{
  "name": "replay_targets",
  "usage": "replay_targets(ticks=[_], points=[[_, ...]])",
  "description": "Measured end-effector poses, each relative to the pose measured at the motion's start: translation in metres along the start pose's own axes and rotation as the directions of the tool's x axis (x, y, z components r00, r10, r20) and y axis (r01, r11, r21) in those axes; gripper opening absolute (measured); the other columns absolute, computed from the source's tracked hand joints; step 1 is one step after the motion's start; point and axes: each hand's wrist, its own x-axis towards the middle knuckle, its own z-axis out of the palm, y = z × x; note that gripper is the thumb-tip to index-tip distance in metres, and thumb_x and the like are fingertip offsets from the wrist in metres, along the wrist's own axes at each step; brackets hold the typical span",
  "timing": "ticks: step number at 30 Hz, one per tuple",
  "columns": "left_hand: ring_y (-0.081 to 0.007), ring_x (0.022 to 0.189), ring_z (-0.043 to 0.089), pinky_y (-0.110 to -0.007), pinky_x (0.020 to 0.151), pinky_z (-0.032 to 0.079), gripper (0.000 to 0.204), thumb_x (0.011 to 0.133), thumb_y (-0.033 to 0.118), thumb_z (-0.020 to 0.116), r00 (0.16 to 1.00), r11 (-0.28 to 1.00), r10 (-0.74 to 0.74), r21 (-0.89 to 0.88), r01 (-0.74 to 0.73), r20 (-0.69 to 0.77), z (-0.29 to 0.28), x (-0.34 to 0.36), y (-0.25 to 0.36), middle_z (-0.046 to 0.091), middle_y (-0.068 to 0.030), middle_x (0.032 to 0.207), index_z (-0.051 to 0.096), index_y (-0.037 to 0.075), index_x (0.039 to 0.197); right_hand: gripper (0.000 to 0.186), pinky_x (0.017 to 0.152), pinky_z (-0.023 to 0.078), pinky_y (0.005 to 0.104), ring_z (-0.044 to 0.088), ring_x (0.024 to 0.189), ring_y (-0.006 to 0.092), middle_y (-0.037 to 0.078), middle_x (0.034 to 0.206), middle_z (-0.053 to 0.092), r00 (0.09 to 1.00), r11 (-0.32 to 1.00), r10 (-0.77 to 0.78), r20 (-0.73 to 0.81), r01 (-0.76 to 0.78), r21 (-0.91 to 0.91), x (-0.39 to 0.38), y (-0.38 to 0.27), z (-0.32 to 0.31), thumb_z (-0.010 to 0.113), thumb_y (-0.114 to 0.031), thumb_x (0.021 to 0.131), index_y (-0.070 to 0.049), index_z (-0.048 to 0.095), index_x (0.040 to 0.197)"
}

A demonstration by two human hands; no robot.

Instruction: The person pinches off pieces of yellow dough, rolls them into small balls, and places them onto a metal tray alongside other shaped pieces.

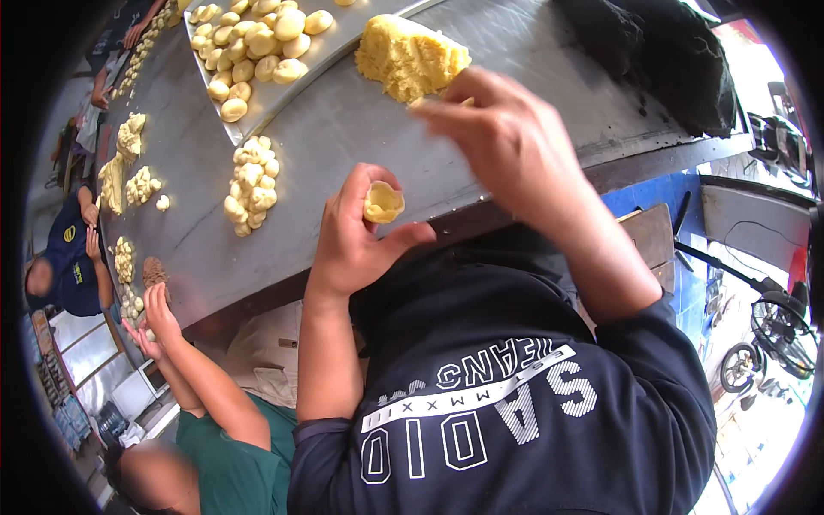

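Head view: the left hand [356, 236] is raised over the near edge of the table [360, 129], its fingers curled around a small cup of pale yellow dough [383, 202] whose hollow faces up; thumb and fingertips pinch the dough cup from both sides, so this hand is closed on it. The right hand [506, 137] is higher and farther out, just beyond the dough cup and apart from it, with fingers drawn together at the near edge of a big crumbly yellow filling block [410, 57]; the fingertips touch or nearly touch that block, and whether they pinch a bit of it cannot be told.

The filling block lies on the grey metal table, just right of a slanted metal tray [283, 103] loaded with smooth rounded dough balls [253, 43]. Left of the left hand, well apart from it, a heap of small dough pieces [251, 184] sits on the bare table. Farther left lie more dough lumps [129, 163]. At the lower left another person's hands [154, 318], in a green sleeve, work at the table edge beside further small pieces. A dark cloth bundle [661, 60] rests at the far right of the table.
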Motion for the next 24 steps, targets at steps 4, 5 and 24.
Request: replay_targets(ticks=[4, 5, 24], points=[[-0.0069, 0.08, 0.053, -0.026, 0.072, 0.045, 0.045, 0.107, 0.038, 0.088, 0.988, 0.937, -0.15, -0.323, 0.136, -0.021, -0.007, -0.011, -0.007, 0.059, 0.004, 0.089, 0.068, 0.002, 0.126, 0.012, 0.09, 0.062, 0.0465, 0.075, 0.105, 0.0322, 0.007, 0.107, 0.074, 0.999, 0.987, 0.005, 0.04, 0.002, -0.159, -0.006, 0.034, 0.002, 0.077, -0.006, 0.094, -0.012, 0.084, 0.103], [-0.0069, 0.08, 0.053, -0.026, 0.072, 0.045, 0.045, 0.107, 0.038, 0.088, 0.989, 0.937, -0.149, -0.323, 0.132, -0.026, -0.009, -0.01, -0.01, 0.059, 0.004, 0.089, 0.068, 0.002, 0.126, 0.008, 0.091, 0.061, 0.0465, 0.075, 0.105, 0.0327, 0.007, 0.107, 0.074, 0.999, 0.992, -0.027, 0.038, 0.031, -0.122, -0.008, 0.03, 0.0, 0.078, -0.006, 0.094, -0.011, 0.082, 0.099], [-0.0081, 0.082, 0.058, -0.027, 0.073, 0.051, 0.038, 0.103, 0.035, 0.091, 0.991, 0.88, -0.047, -0.475, -0.017, -0.124, -0.005, -0.006, -0.014, 0.069, -0.0005, 0.108, 0.069, 0.006, 0.116, 0.023, 0.088, 0.063, 0.043, 0.074, 0.1, 0.0305, 0.008, 0.106, 0.077, 0.996, 0.993, -0.086, 0.023, 0.087, -0.074, -0.011, 0.015, 0.0, 0.079, -0.007, 0.093, -0.012, 0.086, 0.114]])
